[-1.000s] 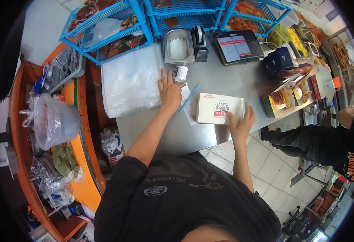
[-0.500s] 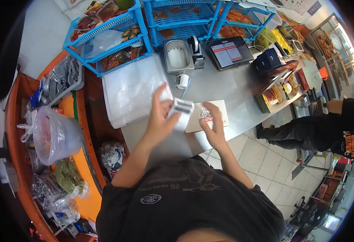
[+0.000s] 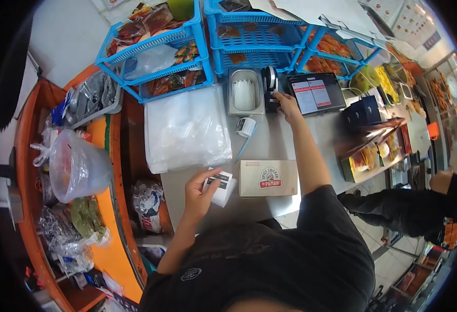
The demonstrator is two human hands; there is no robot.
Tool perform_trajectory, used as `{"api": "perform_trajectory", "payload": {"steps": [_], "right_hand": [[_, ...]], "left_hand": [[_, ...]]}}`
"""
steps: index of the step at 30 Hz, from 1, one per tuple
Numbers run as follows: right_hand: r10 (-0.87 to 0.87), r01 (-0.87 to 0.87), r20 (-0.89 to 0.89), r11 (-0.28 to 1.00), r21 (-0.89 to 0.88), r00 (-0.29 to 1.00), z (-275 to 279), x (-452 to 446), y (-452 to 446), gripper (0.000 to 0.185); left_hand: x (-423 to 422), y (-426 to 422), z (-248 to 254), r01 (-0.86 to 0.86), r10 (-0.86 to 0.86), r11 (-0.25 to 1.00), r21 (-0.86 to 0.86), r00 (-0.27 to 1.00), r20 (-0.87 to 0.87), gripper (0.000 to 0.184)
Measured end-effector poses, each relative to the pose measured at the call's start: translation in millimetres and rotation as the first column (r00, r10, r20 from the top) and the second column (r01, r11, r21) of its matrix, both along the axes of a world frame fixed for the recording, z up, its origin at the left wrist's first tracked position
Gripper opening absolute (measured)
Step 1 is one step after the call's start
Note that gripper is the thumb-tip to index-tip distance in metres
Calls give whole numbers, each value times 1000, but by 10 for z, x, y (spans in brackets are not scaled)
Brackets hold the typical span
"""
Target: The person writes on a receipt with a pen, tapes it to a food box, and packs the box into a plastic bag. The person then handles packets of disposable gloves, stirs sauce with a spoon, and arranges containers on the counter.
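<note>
A small white paper slip with black print (image 3: 223, 193) is pinched in my left hand (image 3: 198, 196), above the table's near edge. My right hand (image 3: 289, 107) reaches out to the black tape dispenser (image 3: 270, 79), fingers closed at its near end; whether they grip the body or the tape is too small to tell. Beneath my right forearm lies a closed cardboard food box (image 3: 268, 178) with a red and black logo. A small white printed roll (image 3: 245, 126) and a thin blue strip (image 3: 245, 145) lie between the box and the dispenser.
Clear plastic bags (image 3: 187, 130) are stacked at the left. A metal container (image 3: 245, 92), a tablet (image 3: 317, 93) and blue racks (image 3: 254, 39) stand behind. A plastic-lined bucket (image 3: 80, 166) sits far left. Another person (image 3: 410, 210) is at the right.
My right hand has gone from beside the food box forward to the tape dispenser. My left hand has come back nearer my body with the paper slip. The view has shifted.
</note>
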State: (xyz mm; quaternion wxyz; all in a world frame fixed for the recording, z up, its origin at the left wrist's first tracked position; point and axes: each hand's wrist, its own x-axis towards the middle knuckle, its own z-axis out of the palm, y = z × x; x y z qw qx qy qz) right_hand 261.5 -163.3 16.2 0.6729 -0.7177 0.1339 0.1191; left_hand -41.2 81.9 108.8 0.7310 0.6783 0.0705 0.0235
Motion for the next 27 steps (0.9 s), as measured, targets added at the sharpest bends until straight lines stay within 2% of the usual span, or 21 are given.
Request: {"api": "perform_trajectory", "payload": {"steps": [1, 2, 5, 6, 7, 8, 9, 10, 11, 13, 14, 16, 18, 20, 23, 24, 26, 27], "right_hand": [[78, -77, -55, 997, 21, 995, -28, 65, -10, 31], [81, -76, -82, 996, 53, 993, -65, 110, -16, 28], [-22, 30, -28, 953, 300, 999, 16, -193, -59, 20], [-32, 14, 61, 961, 275, 998, -206, -229, -65, 14], [-26, 27, 230, 1000, 0, 973, -213, -301, -61, 12], [28, 82, 390, 961, -263, 921, -207, -356, -40, 11], [126, 175, 523, 855, -489, 843, -197, -392, -14, 10], [183, 231, 629, 825, -517, 756, -274, -353, -36, 11], [203, 197, 581, 811, -551, 788, -335, -351, -129, 10], [255, 110, 472, 778, -618, 844, -113, -464, -177, 10], [235, 32, 492, 880, -474, 838, -26, -556, -108, 8], [165, -102, 518, 984, -147, 839, 223, -810, -68, 7], [338, -396, 285, 901, 176, 897, 903, -1331, 93, 7], [421, -505, 332, 832, 228, 844, 1040, -1608, 220, 12], [394, -418, 438, 907, -47, 808, 915, -1721, 384, 26], [359, -399, 431, 917, 4, 828, 916, -1684, 383, 42], [107, -132, 548, 991, 7, 830, 649, -1313, 255, 49], [39, 28, 506, 992, -125, 861, 474, -1047, 158, 49]], "left_hand": [[22, -175, 74, -104, 104, 993, -61, 995, -8, 37], [33, -289, 107, -208, 207, 971, -121, 978, -23, 34], [66, -373, -9, -325, 318, 934, -146, 946, -68, 33], [76, -383, -103, -334, 314, 928, -164, 940, -135, 31], [85, -357, -204, -343, 306, 922, -178, 930, -205, 29], [105, -346, -262, -351, 295, 917, -190, 917, -270, 27], [161, -399, -221, -352, 290, 910, -220, 918, -269, 26], [241, -480, -150, -358, 291, 900, -247, 918, -269, 25], [296, -539, -86, -373, 301, 888, -269, 914, -274, 25], [386, -612, -28, -355, 301, 901, -248, 926, -229, 22], [424, -645, -8, -357, 314, 900, -249, 929, -197, 22], [498, -724, 22, -336, 314, 906, -259, 941, -124, 21], [532, -804, 54, -316, 293, 921, -230, 947, -127, 18], [569, -881, 71, -285, 264, 928, -241, 958, -115, 16], [543, -978, 65, -251, 237, 949, -191, 967, -92, 15], [534, -959, 131, -259, 235, 945, -202, 963, -134, 15], [494, -924, 166, -256, 226, 942, -216, 962, -152, 14], [467, -909, 167, -259, 226, 940, -224, 960, -163, 13]]}}
